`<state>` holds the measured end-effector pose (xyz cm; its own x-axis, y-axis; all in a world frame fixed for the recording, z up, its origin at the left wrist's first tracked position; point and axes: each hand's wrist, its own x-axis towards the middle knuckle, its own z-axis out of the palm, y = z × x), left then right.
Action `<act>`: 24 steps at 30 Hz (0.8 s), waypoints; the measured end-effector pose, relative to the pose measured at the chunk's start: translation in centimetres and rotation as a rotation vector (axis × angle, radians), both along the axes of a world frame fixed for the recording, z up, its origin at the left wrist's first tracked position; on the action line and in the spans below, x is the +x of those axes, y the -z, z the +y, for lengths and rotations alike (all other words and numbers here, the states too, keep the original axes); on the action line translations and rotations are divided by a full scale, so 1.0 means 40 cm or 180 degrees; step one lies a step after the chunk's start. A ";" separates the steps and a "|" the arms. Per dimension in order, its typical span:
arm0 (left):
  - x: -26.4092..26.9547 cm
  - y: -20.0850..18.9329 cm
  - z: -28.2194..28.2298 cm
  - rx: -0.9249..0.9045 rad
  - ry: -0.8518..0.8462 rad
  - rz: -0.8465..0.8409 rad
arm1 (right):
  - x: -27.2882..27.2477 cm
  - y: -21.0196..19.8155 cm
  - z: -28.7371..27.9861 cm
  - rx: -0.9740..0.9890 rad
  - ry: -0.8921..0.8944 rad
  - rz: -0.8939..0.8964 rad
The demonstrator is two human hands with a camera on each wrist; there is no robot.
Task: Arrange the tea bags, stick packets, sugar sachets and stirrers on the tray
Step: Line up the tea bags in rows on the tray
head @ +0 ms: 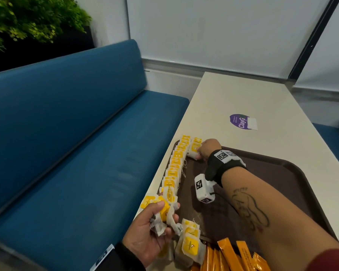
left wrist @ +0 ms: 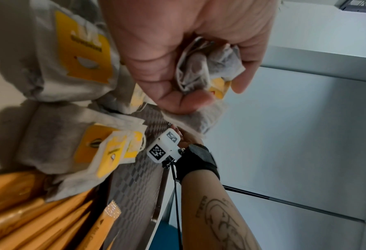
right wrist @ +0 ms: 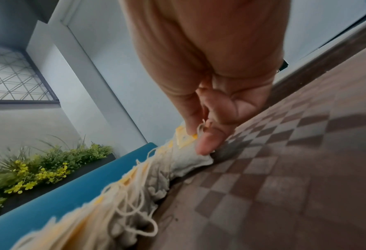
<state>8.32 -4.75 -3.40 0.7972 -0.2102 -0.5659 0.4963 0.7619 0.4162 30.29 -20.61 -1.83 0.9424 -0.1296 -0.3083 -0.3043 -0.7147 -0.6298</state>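
The orange foil stick packets (head: 226,255) are cut off at the near edge. A row of yellow-tagged paper tea bags (head: 177,163) runs near to far along the left rim of the dark brown checkered plastic tray (head: 272,173) on the pale worktop (head: 243,98). The right hand (head: 207,148) pinches the tea bag (head: 195,150) at the far left corner; the left hand (head: 153,227) clenches a crumpled bunch of tea bags (head: 164,216) near the tray's left edge.

Brown chequered tray (head: 272,173), seemingly yellow-tagged tea bags (head: 176,163)

Right hand (right wrist: 209,81) pinching tea bag (right wrist: 190,157), brown tray (right wrist: 284,169), blue bench (right wrist: 49,203)
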 end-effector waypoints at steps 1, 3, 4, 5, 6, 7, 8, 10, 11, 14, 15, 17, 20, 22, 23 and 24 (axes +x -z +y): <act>-0.001 0.001 0.000 0.0006 0.0014 -0.0010 | 0.008 0.000 -0.002 0.0293 0.0173 0.0150; -0.004 0.003 0.000 0.0002 0.0032 -0.0028 | 0.014 0.015 -0.015 0.0539 0.0246 -0.0070; -0.004 0.004 0.001 -0.0007 0.0048 -0.0036 | 0.009 0.013 -0.018 0.0683 0.0343 -0.0037; -0.006 0.003 0.001 -0.0018 0.0076 -0.0046 | 0.009 0.013 -0.026 0.0712 0.0374 -0.0032; -0.006 0.001 0.002 -0.0025 0.0105 -0.0070 | 0.003 0.007 -0.032 0.0728 0.0453 -0.0121; -0.007 -0.003 0.001 -0.0028 0.0128 -0.0101 | -0.006 -0.002 -0.039 0.0743 0.0530 -0.0254; -0.006 -0.007 0.000 -0.0018 0.0128 -0.0136 | -0.023 -0.017 -0.041 0.0837 0.0572 -0.0320; -0.002 -0.016 -0.004 0.0033 0.0109 -0.0198 | -0.068 -0.051 -0.048 0.1101 0.0409 -0.0341; 0.001 -0.019 -0.006 0.0045 0.0095 -0.0227 | -0.100 -0.070 -0.049 0.1259 0.0213 -0.0299; 0.007 -0.029 -0.012 -0.0014 0.0112 -0.0303 | -0.229 -0.111 -0.049 0.1570 -0.0616 -0.0008; 0.008 -0.033 -0.015 -0.0033 0.0135 -0.0328 | -0.278 -0.121 -0.049 0.1570 -0.0883 0.0093; 0.008 -0.040 -0.023 -0.0033 0.0127 -0.0361 | -0.370 -0.129 -0.051 0.1573 -0.1185 0.0226; 0.003 -0.044 -0.036 -0.0013 0.0083 -0.0447 | -0.477 -0.130 -0.049 0.1576 -0.1302 0.0205; -0.005 -0.044 -0.045 0.0024 0.0117 -0.0541 | -0.529 -0.118 -0.046 0.1503 -0.1244 -0.0004; -0.008 -0.045 -0.051 0.0065 0.0136 -0.0578 | -0.549 -0.108 -0.043 0.1493 -0.1181 -0.0146; -0.014 -0.046 -0.057 0.0103 0.0146 -0.0599 | -0.567 -0.098 -0.038 0.1498 -0.1088 -0.0290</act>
